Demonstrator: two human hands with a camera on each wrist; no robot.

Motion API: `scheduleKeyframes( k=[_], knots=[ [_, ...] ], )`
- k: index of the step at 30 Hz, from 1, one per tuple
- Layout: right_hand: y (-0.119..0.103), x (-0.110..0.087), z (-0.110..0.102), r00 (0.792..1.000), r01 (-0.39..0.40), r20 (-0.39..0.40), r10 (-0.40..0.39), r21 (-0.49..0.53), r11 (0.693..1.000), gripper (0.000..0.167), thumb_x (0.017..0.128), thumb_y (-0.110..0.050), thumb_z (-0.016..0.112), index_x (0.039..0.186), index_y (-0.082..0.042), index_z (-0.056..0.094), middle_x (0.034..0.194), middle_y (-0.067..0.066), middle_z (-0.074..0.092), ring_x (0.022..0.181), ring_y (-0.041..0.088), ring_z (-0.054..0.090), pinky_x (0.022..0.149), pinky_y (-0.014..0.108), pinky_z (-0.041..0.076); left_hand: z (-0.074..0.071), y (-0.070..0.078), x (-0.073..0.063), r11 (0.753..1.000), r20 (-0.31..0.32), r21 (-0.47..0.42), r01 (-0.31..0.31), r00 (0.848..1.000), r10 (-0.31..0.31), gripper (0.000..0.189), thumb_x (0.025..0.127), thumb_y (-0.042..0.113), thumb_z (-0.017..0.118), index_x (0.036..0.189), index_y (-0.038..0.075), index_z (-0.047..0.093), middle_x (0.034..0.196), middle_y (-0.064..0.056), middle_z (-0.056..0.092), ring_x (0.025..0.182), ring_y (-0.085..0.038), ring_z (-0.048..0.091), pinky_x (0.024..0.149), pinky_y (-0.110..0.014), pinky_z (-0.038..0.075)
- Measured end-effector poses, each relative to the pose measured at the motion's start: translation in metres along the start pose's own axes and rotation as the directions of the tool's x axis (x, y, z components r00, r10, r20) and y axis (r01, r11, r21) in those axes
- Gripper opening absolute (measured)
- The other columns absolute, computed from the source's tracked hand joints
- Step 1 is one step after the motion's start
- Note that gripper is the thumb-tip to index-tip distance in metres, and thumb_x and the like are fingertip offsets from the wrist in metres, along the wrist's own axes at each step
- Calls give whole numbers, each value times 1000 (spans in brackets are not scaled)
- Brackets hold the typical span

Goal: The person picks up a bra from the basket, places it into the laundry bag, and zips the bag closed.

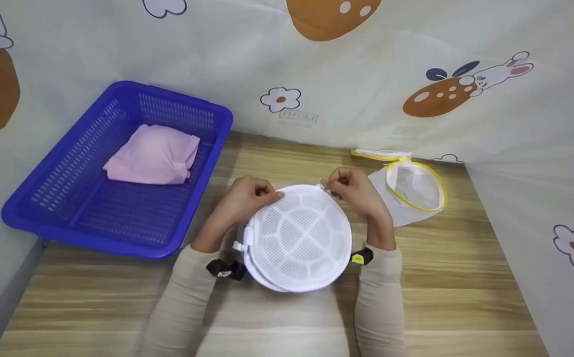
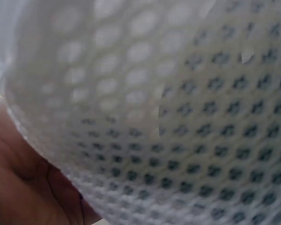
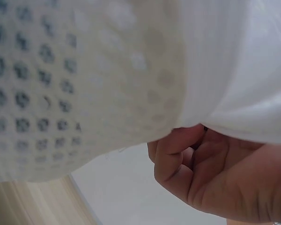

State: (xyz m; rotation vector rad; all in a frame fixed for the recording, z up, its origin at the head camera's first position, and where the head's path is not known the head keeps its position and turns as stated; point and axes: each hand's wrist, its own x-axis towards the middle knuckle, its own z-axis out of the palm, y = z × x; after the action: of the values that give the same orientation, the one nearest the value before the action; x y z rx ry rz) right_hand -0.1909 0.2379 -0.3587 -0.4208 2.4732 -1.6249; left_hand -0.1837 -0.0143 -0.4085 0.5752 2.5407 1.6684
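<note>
A round white mesh laundry bag (image 1: 303,238) with a ribbed plastic-like frame faces up between both hands in the head view. My left hand (image 1: 247,199) pinches its upper left rim, thumb lying over the edge. At the upper right rim, my right hand (image 1: 357,192) pinches the edge close to a small zipper pull. A white strap tab sticks out on the bag's left side. Mesh (image 2: 178,117) fills most of the left wrist view, with part of the left palm below it. In the right wrist view, curled right fingers (image 3: 173,164) hold the bag's lower edge.
A blue plastic basket (image 1: 195,208) stands on the left with a folded pink cloth (image 1: 153,154) inside. Behind the right hand lies a white mesh bag with yellow trim (image 1: 443,191), its round mouth unzipped. A patterned curtain (image 1: 346,99) encloses the wooden table (image 1: 445,297).
</note>
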Motion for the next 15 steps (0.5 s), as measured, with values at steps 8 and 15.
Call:
scheduleKeyframes(
  k=[8,15],
  knots=[
    [-1,0,0,1000,-1,-11,1,4,1000,13,90,5,54,77,7,57,79,21,57,67,22,47,61,24,42,1,-2,2,999,-32,-7,-32,999,32,22,85,18,73,67,6,68,58,5,51,56,-10,45,52,-23,35],
    [-1,0,0,999,-18,-26,18,2,1000,13,90,4,54,77,8,57,76,24,52,65,24,44,58,24,38,-2,-1,1,999,-62,-31,-33,998,31,21,83,15,73,66,5,68,59,4,52,56,-11,44,53,-23,35]
  ],
)
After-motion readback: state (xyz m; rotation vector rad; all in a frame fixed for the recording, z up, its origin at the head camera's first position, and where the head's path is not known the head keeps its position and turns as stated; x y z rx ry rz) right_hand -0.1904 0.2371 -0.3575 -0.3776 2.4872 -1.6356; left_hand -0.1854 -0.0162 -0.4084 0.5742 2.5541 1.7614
